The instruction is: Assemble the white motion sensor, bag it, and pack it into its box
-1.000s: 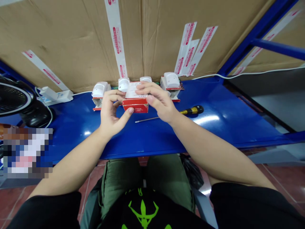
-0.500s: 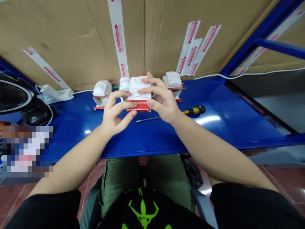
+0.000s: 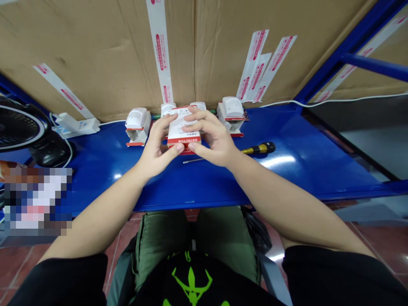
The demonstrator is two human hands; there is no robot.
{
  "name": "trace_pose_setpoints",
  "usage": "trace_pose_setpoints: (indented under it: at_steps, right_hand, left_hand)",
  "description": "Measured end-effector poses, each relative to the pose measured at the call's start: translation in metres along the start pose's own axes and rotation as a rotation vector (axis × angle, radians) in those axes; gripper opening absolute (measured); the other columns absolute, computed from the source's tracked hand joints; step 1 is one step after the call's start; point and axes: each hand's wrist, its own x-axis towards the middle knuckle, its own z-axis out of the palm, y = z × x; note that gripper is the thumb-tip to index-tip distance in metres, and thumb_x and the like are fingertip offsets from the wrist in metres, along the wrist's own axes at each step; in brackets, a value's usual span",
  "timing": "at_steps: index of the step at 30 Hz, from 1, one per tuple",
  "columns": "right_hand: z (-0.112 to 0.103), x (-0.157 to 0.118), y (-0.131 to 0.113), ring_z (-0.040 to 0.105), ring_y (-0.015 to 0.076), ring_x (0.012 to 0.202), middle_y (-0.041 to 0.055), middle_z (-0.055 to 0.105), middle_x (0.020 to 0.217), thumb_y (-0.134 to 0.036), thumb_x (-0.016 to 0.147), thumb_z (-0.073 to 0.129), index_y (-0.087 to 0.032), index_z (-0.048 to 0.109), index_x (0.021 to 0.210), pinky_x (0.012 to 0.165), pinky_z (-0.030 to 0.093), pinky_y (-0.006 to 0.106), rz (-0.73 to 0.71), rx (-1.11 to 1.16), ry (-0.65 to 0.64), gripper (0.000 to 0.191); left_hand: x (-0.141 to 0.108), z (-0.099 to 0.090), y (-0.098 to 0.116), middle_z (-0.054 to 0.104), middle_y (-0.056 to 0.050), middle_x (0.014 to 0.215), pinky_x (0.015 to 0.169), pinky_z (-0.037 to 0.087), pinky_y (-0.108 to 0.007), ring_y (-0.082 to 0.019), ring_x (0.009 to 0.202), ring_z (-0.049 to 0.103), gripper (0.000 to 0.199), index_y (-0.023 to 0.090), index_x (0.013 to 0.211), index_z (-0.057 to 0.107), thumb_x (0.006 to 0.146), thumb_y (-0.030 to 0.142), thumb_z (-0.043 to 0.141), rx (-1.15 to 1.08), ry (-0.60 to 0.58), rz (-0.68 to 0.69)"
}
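Note:
Both my hands hold a small red-and-white cardboard box (image 3: 182, 128) marked "DETECTOR" above the blue table. My left hand (image 3: 157, 149) grips its left side, thumb on the near red end. My right hand (image 3: 216, 138) closes on the right side, fingers across the white top and thumb on the near end. Behind the box show parts of two white detectors (image 3: 168, 108). On the left, another white detector (image 3: 137, 117) rests on an open box (image 3: 137, 135); one more white detector (image 3: 232, 106) sits likewise on the right. A screwdriver (image 3: 259, 148) lies beyond my right wrist, partly hidden.
A black fan (image 3: 47, 146) and a white power strip (image 3: 81, 128) stand at the left of the blue table (image 3: 191, 193). A cardboard wall (image 3: 127, 55) with tape strips rises behind. A white cable (image 3: 318, 103) runs along the right back. One area at the left is pixelated.
The box has come slightly nearer and to the left. My thumbs have moved onto its near end, and my left fingers have shifted along its left side. Another detector now shows behind it.

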Motion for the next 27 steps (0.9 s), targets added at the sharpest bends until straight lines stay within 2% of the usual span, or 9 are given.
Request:
trace_pose_setpoints:
  at_steps: [4,8,10,12,17,19,22,25,27]
  right_hand:
    - [0.004,-0.001,0.001,0.058,0.0336,0.157,0.0096,0.069,0.142,-0.038,0.099,0.077,-0.032,0.074,0.127,0.133,0.046,0.065,-0.073,0.006,-0.009,0.028]
    - [0.0,-0.002,-0.004,0.044,0.0368,0.166,0.0116,0.053,0.165,-0.059,0.092,0.084,-0.035,0.062,0.143,0.125,0.054,0.064,0.054,0.09,-0.027,0.06]
    - [-0.003,-0.002,-0.006,0.039,0.0372,0.168,0.0124,0.044,0.171,-0.066,0.089,0.085,-0.035,0.057,0.147,0.124,0.055,0.063,0.113,0.113,0.008,0.072]
    - [-0.006,-0.001,-0.005,0.042,0.0362,0.165,0.0133,0.045,0.168,-0.065,0.09,0.083,-0.033,0.057,0.145,0.124,0.055,0.063,0.123,0.105,0.052,0.068]
    - [-0.012,0.007,-0.002,0.068,0.0299,0.129,0.0102,0.068,0.129,-0.042,0.098,0.077,-0.027,0.071,0.117,0.116,0.058,0.058,0.042,-0.055,0.022,0.025]
    - [-0.01,0.01,-0.012,0.072,0.0256,0.11,0.007,0.072,0.112,-0.035,0.1,0.075,-0.024,0.072,0.107,0.106,0.061,0.051,0.033,-0.072,-0.078,0.013]
    - [0.005,0.013,-0.05,0.074,0.0228,0.103,0.0074,0.079,0.108,-0.031,0.105,0.071,-0.021,0.074,0.11,0.096,0.062,0.042,0.038,0.006,-0.327,0.012]
    - [0.036,0.018,-0.111,0.077,0.0233,0.112,0.0107,0.083,0.124,-0.032,0.11,0.067,-0.015,0.074,0.133,0.102,0.061,0.041,-0.133,0.051,-0.712,0.03]
    - [0.061,0.028,-0.154,0.078,0.0199,0.11,0.0084,0.084,0.127,-0.04,0.112,0.065,-0.013,0.068,0.15,0.092,0.063,0.035,-0.291,0.109,-0.918,0.047]
  left_hand:
    - [0.002,-0.003,0.007,0.064,-0.014,0.162,0.132,0.048,-0.069,-0.043,0.169,0.043,0.062,0.032,0.132,0.077,0.089,0.075,0.088,-0.059,-0.005,-0.061]
    - [0.01,-0.018,0.016,0.076,-0.01,0.143,0.126,0.056,-0.067,-0.04,0.153,0.064,0.051,0.03,0.109,0.082,0.08,0.069,0.1,-0.143,0.085,-0.035]
    - [0.018,-0.04,0.014,0.082,-0.006,0.127,0.119,0.063,-0.059,-0.033,0.134,0.077,0.047,0.031,0.105,0.081,0.079,0.065,0.102,-0.158,0.188,-0.036]
    - [0.026,-0.072,0.002,0.084,-0.001,0.112,0.102,0.07,-0.05,-0.026,0.109,0.083,0.047,0.033,0.101,0.079,0.077,0.064,0.103,-0.172,0.352,-0.037]
    - [0.023,-0.159,-0.054,0.077,0.005,0.089,0.077,0.064,-0.048,-0.021,0.084,0.077,0.056,0.027,0.088,0.058,0.071,0.061,0.099,-0.012,0.687,-0.152]
    - [0.009,-0.179,-0.077,0.074,0.005,0.085,0.077,0.058,-0.047,-0.02,0.081,0.074,0.065,0.025,0.084,0.053,0.061,0.058,0.104,0.039,0.71,-0.214]
    - [-0.013,-0.193,-0.101,0.072,0.003,0.083,0.082,0.057,-0.052,-0.023,0.084,0.071,0.076,0.026,0.081,0.051,0.054,0.074,0.103,0.2,0.631,-0.334]
    - [-0.027,-0.202,-0.115,0.076,-0.004,0.101,0.096,0.057,-0.062,-0.031,0.103,0.072,0.081,0.026,0.08,0.053,0.048,0.083,0.101,0.34,0.469,-0.334]
    - [-0.03,-0.207,-0.121,0.075,-0.007,0.107,0.102,0.054,-0.065,-0.035,0.108,0.07,0.08,0.025,0.079,0.056,0.044,0.082,0.101,0.446,0.381,-0.294]
